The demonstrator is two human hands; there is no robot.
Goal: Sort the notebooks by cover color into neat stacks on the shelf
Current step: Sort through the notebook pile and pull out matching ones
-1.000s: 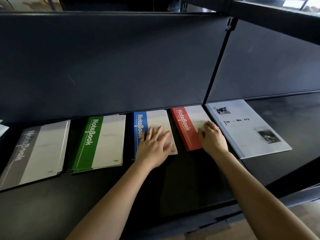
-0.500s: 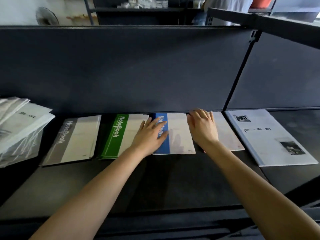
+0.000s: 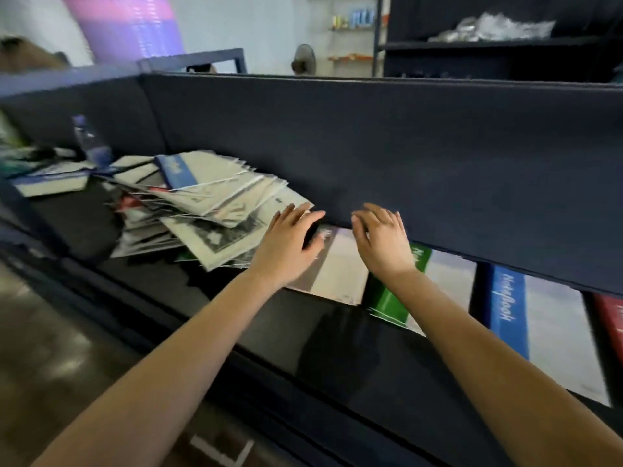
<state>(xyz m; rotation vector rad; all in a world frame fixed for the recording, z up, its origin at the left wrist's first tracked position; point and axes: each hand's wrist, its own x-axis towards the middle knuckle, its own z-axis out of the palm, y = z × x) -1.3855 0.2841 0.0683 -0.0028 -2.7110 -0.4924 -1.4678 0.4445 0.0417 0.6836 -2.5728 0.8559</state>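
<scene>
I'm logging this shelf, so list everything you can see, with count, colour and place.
unsorted pile: one, mostly white, shelf's left
grey notebooks: one stack, right of the pile
green notebooks: one stack, right of grey
blue notebooks: one stack, further right
red notebook: one, right edge, cut off
bottle: one, blurred, far left
shelf: one, dark
left hand: open, over grey
right hand: open, beside it

Both hands have moved left along the shelf. The left hand [image 3: 290, 237] has left the blue notebook [image 3: 509, 298] and is now over the grey notebook [image 3: 337, 274], just beside a messy pile [image 3: 209, 197] that has come into view. The right hand [image 3: 381, 241] has left the red notebook [image 3: 612, 318] and is now above the green notebook [image 3: 387, 298].
</scene>
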